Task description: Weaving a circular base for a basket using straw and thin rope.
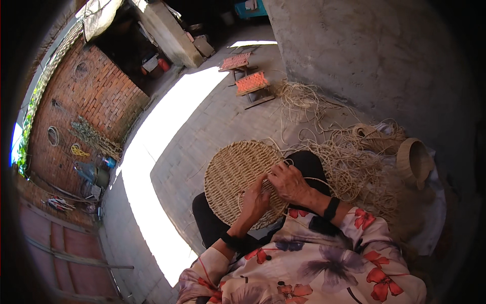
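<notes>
A round woven mat of tan straw cord (238, 164) lies across my lap. My left hand (255, 200) is over the mat, its fingers drawn together in a pinch near its right side; whatever they grip is hidden. Close against its fingertips, my right hand (289, 182) is closed at the mat's right rim. A loop of straw cord (289, 161) stands out from the right hand's fingers, and a strand (318, 180) runs off to the right from beneath that hand.
To my right lies a large tangle of loose cord (349, 162), beside a coiled roll (365, 133) and a tan round basket (412, 162) on a white cloth (439, 202). Two low stools with red woven seats (251, 82) stand ahead. A grey wall (364, 55) rises at the right.
</notes>
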`<act>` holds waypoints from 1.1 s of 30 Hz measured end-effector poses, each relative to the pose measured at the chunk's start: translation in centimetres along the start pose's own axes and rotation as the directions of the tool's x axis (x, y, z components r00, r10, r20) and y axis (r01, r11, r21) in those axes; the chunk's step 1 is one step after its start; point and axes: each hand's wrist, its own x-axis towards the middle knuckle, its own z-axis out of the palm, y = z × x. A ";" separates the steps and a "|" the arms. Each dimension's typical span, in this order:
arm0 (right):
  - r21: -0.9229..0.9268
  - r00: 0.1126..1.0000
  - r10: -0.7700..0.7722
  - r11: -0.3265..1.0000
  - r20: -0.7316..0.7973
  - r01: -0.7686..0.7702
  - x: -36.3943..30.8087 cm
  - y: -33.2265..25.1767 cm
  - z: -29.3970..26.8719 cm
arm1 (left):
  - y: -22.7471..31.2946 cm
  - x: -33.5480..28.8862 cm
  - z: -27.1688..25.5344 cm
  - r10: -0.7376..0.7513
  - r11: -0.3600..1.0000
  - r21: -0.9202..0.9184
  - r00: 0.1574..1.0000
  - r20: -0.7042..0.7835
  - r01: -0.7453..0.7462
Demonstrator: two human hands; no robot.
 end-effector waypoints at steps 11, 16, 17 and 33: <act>0.019 0.999 0.017 1.000 -0.037 -0.016 0.1 -0.2 0.1 | 0.9 0.2 -2.2 -0.372 0.548 -0.633 0.837 0.401 0.547; 0.024 0.998 0.012 1.000 -0.059 -0.011 0.0 -0.2 0.0 | 0.5 1.2 -2.9 -0.367 0.427 -0.679 0.801 0.473 0.597; 0.016 0.999 0.018 1.000 -0.051 -0.017 0.0 -0.1 0.1 | 0.6 1.4 -2.9 -0.371 0.432 -0.663 0.790 0.488 0.611; 0.172 0.990 0.116 0.980 -0.082 -0.100 0.7 0.1 -0.7 | 2.0 1.1 -1.6 -0.446 0.219 -0.781 0.772 0.453 0.585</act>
